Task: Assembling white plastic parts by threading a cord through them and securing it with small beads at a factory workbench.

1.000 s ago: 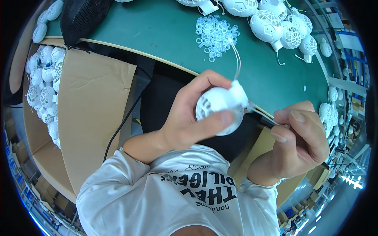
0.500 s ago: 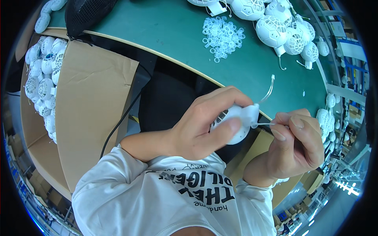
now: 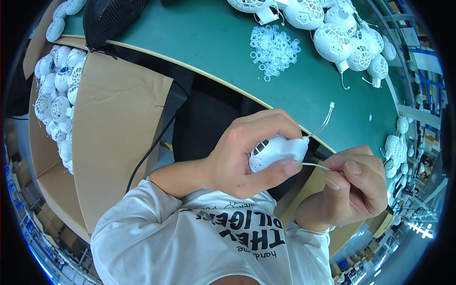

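Observation:
My left hand (image 3: 232, 156) is closed round a white plastic housing (image 3: 273, 151), rounded with dark openings in its shell and a narrower neck pointing right. The fingers hide much of it. From the neck, a thin wire lead (image 3: 325, 124) with a small white connector at its tip sticks up over the table edge. A second thin white cable (image 3: 314, 165) leaves the neck beside my left thumb and runs to my right hand (image 3: 356, 185). Thumb and fingertips of the right hand pinch that cable, covering its end.
A heap of small clear plastic rings (image 3: 274, 51) lies on the green table (image 3: 204, 42). Similar white housings (image 3: 332, 42) cluster at the far right. More fill a cardboard box (image 3: 118, 104) on the left. A black mesh bag (image 3: 111, 21) rests at the table's far left.
The housing has turned a little in my left hand, and its connector lead has dropped slightly. My right hand has shifted a bit downward, still pinching the cable. The whole view has moved slightly.

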A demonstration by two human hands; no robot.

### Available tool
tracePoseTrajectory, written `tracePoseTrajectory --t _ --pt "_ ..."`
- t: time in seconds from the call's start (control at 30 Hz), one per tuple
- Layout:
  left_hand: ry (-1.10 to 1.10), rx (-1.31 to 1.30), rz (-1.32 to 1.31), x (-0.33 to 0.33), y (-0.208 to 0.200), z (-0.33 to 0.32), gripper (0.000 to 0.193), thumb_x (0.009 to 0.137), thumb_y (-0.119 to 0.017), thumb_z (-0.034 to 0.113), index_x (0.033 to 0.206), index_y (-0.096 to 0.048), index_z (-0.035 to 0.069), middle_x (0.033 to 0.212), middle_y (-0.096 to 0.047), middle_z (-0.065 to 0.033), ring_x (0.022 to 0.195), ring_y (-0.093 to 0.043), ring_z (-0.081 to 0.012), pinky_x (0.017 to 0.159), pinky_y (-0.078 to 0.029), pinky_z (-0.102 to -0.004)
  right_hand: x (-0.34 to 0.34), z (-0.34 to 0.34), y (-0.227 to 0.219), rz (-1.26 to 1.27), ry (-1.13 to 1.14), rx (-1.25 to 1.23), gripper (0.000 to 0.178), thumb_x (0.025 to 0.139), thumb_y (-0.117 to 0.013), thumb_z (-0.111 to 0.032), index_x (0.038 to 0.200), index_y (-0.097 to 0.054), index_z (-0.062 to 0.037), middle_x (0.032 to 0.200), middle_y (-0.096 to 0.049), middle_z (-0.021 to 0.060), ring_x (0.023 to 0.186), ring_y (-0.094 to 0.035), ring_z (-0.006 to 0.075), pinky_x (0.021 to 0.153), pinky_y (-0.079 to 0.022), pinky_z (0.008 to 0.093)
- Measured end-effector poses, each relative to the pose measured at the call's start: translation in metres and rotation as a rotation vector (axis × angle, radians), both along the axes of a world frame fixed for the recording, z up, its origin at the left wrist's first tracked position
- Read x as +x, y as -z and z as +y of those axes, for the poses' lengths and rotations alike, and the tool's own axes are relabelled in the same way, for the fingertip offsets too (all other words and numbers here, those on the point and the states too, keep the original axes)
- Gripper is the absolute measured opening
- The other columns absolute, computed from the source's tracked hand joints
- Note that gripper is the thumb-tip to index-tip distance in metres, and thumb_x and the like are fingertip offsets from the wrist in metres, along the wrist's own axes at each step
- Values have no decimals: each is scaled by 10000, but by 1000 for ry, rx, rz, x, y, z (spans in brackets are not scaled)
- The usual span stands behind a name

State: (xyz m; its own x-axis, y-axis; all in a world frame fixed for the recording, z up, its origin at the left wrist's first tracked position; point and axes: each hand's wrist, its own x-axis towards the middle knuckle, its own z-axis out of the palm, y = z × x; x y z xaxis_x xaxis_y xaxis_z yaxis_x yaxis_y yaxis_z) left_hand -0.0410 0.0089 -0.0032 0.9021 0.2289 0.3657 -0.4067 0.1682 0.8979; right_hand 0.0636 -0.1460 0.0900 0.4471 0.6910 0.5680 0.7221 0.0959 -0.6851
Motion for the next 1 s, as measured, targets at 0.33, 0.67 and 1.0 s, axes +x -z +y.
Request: tracePoseTrajectory --t 0.33,0.67,1.0 --pt "64 -97 -4 0 8 1 386 960 -617 277 1117 -601 -75 1051 -633 -196 878 -632 -221 781 -503 -327 -1 -3 8 -1 12 36 365 708 -884 -19 1008 -677 5 834 -695 121 650 -695 225 542 -514 275" --pt "57 -25 53 -1 1 0 428 982 -588 345 1123 -588 -60 1061 -624 -212 907 -624 -232 794 -509 -352 0 -5 6 -4 -1 22 342 707 -880 -9 982 -678 15 850 -700 130 658 -701 225 537 -508 270" --pt "-22 -175 4 0 0 -1 316 877 -730 139 1101 -598 -40 987 -622 -115 797 -559 -158 706 -439 -262 -12 1 14 8 120 79 307 793 -851 -161 981 -665 -5 714 -625 93 549 -566 179 506 -399 275"
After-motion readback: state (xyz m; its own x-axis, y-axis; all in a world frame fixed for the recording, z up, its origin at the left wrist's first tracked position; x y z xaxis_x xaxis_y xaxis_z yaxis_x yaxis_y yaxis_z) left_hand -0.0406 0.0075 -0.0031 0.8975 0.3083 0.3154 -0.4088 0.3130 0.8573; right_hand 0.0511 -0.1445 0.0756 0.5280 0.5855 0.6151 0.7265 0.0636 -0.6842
